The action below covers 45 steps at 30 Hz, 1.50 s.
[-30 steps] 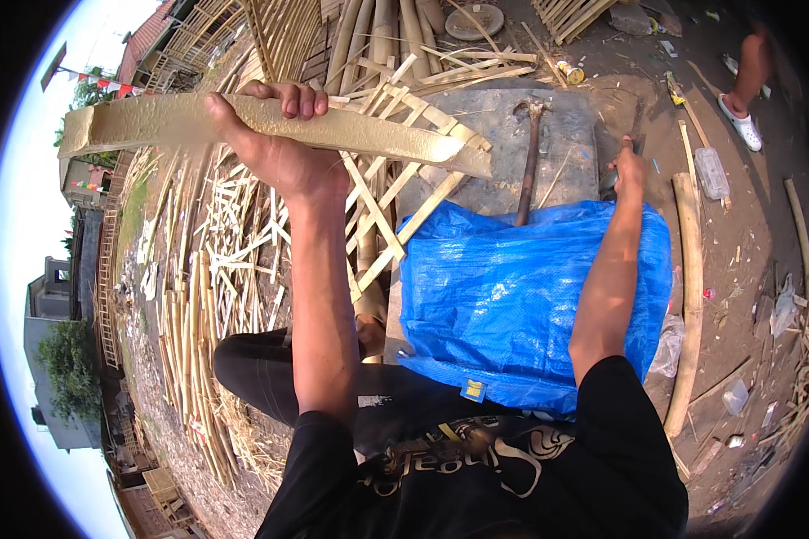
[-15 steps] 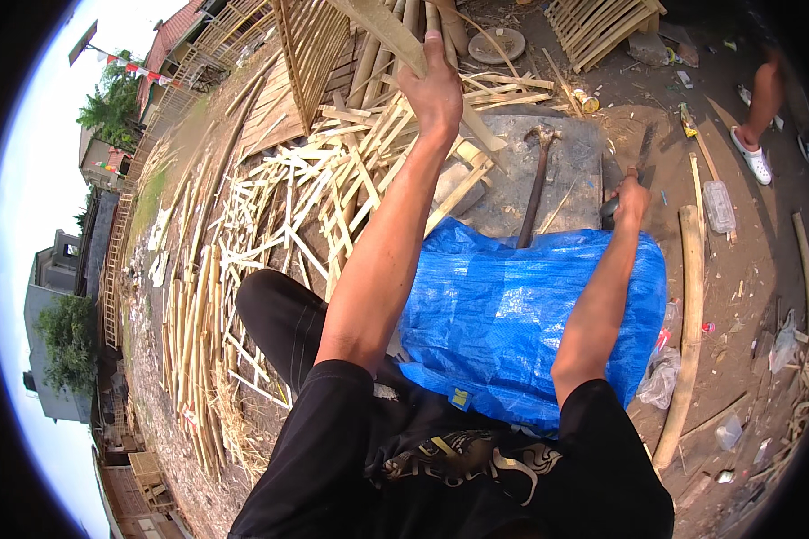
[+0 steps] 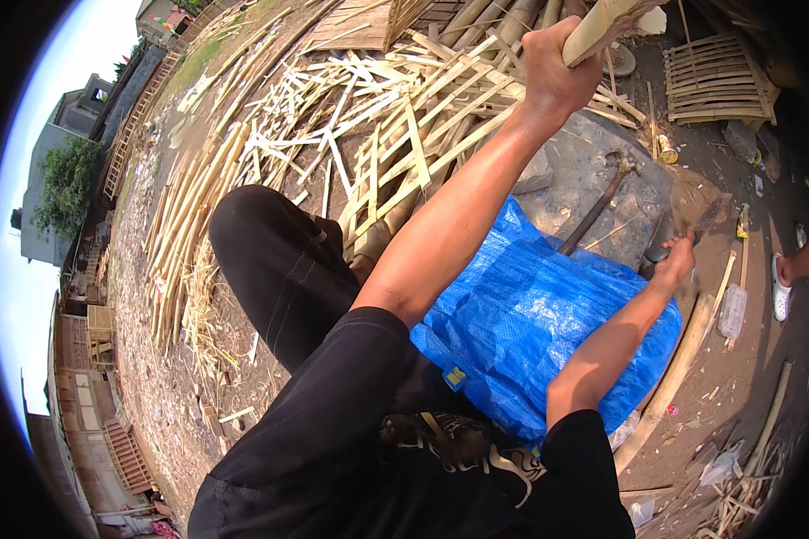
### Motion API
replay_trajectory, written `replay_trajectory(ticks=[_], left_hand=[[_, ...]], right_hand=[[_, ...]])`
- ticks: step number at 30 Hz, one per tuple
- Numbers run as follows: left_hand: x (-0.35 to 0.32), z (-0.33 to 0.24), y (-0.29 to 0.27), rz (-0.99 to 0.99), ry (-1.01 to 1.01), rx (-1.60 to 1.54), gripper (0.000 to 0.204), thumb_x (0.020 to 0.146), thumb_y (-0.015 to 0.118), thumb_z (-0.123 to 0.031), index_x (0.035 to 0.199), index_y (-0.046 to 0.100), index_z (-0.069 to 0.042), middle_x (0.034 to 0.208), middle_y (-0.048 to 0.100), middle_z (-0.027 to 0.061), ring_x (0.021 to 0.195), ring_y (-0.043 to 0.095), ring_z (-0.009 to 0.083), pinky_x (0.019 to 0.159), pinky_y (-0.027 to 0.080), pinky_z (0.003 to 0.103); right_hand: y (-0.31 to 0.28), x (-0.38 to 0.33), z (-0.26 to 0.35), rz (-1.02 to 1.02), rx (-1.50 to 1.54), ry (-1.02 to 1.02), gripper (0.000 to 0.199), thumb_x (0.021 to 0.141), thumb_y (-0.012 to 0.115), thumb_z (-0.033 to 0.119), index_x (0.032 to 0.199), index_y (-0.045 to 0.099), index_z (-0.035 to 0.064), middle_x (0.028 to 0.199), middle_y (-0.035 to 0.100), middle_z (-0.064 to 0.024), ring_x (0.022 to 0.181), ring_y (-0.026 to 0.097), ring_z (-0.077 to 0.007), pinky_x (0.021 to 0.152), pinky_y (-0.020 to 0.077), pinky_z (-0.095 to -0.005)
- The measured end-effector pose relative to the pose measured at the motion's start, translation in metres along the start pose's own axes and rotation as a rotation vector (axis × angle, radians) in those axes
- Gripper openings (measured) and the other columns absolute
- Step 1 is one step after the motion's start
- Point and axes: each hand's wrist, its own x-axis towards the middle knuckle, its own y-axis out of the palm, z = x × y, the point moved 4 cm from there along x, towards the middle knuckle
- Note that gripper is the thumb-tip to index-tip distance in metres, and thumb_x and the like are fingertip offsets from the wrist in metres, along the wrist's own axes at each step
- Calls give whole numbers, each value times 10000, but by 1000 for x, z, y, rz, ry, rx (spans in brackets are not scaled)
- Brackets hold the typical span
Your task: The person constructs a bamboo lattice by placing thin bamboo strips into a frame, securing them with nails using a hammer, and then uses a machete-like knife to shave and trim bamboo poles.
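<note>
My left hand (image 3: 559, 76) is raised at the top of the view, fingers wrapped round a thick pale bamboo piece (image 3: 607, 29) whose end runs out of frame. On the right, beside the slab, my right hand (image 3: 674, 256) grips the dark handle of a large knife (image 3: 714, 214); its blade points away, low over the ground. A blue woven plastic sheet (image 3: 539, 305) covers my lap under both forearms. A hammer (image 3: 600, 202) with a dark handle lies on the grey stone slab (image 3: 634, 189) between my hands, its handle end meeting the sheet.
Split bamboo strips (image 3: 404, 135) are heaped ahead and left, with bamboo poles (image 3: 193, 225) stacked beyond my knee. A slatted bamboo panel (image 3: 715, 81) stands far right. Another person's foot in a white clog (image 3: 780, 287) shows at right. A bamboo pole (image 3: 665, 391) lies beside the sheet.
The view has turned left, so the scene sits further right. My left hand has moved right across the slab's far side, still holding the bamboo. My right hand keeps the knife.
</note>
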Motion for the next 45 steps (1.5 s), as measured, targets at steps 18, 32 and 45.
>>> replay_trajectory(ticks=[18,32,45], left_hand=[[33,25,-91,-7,-405,322,303,925,689,-295,833,642,-10,592,537,20,531,449,120,513,385,338],[20,83,-91,-132,-537,-176,344,955,653,-356,979,630,-13,742,570,40,685,542,152,642,460,326],[34,67,-129,-277,-603,-396,425,971,566,-507,969,559,-82,848,545,29,768,552,157,717,470,315]], right_hand=[[-1,19,-12,59,12,102,332,999,558,332,835,559,44,640,481,-39,522,472,-171,497,439,-327],[-1,21,-21,69,-54,134,330,974,601,316,881,574,0,719,526,-58,603,509,-172,532,462,-324],[8,-55,42,-73,-277,-58,499,972,600,510,826,589,33,643,502,-24,545,488,-138,503,420,-300]])
